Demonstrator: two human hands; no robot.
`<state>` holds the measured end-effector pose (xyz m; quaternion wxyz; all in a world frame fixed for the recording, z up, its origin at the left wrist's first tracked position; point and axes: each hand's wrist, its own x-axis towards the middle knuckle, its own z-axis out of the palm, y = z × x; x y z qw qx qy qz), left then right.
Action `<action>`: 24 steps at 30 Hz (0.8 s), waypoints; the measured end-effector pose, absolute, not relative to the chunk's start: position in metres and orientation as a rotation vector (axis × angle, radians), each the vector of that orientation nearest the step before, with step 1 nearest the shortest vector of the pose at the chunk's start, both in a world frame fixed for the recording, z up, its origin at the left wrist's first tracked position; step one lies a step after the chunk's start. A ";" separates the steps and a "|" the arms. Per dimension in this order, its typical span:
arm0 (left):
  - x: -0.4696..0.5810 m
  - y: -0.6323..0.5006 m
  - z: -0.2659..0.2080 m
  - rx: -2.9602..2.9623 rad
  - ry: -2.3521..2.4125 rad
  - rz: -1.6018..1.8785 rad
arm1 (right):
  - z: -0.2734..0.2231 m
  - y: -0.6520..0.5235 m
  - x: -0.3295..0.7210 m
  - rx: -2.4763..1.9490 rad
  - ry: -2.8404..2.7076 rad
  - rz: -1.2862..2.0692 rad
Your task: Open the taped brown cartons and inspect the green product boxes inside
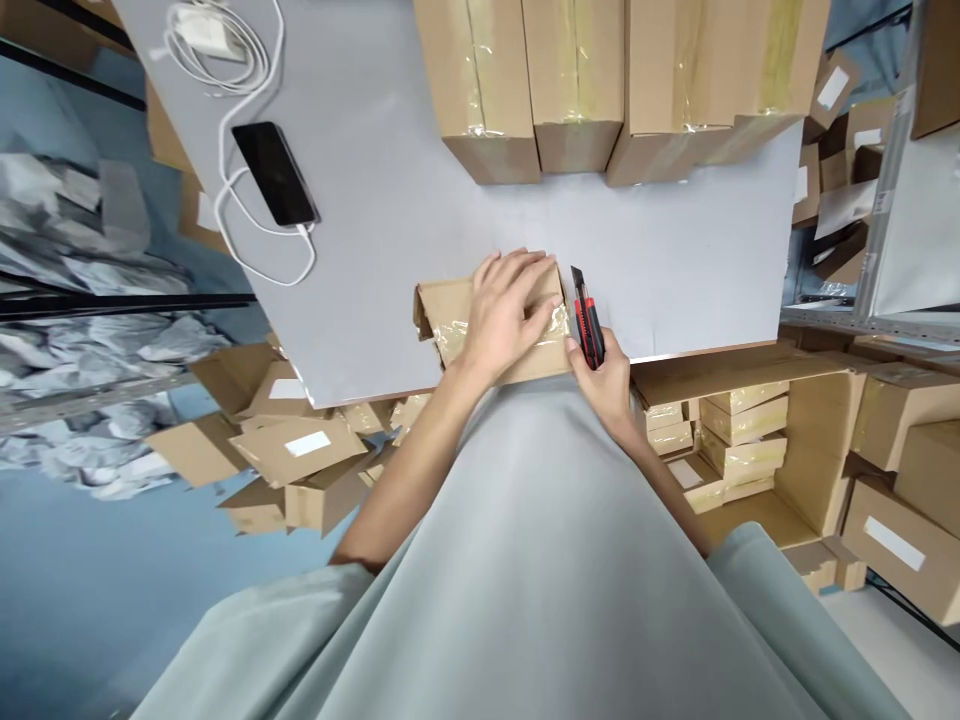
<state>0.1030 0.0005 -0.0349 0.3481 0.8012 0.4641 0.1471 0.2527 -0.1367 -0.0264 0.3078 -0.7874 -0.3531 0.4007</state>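
A small cardboard box (450, 300) with clear tape across its top lies at the front edge of the grey table, right against my body. Its left end looks partly open, with a loose flap. My left hand (511, 305) lies over the top of the box, fingers stretched out. At the box's right end, my right hand (606, 385) is closed round a red and black box cutter (589, 330). The cutter's dark blade is out and points away from me, just beside the box. My right thumb is close to the box's corner; whether it touches cannot be made out.
Several taped cartons (574, 80) stand along the table's (360, 200) far side. A black phone (275, 173) with a white cable (223, 150) lies at left. Below right, a large open carton (817, 450) holds small boxes. Opened boxes (300, 450) are piled at lower left.
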 end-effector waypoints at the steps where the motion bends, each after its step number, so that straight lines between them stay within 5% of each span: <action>1: 0.102 0.002 -0.036 2.063 1.210 0.384 | -0.023 -0.139 0.253 -2.078 -0.951 1.051; 24: 0.111 0.005 -0.036 1.925 1.284 0.470 | 0.094 -0.120 0.189 -2.782 -1.683 1.184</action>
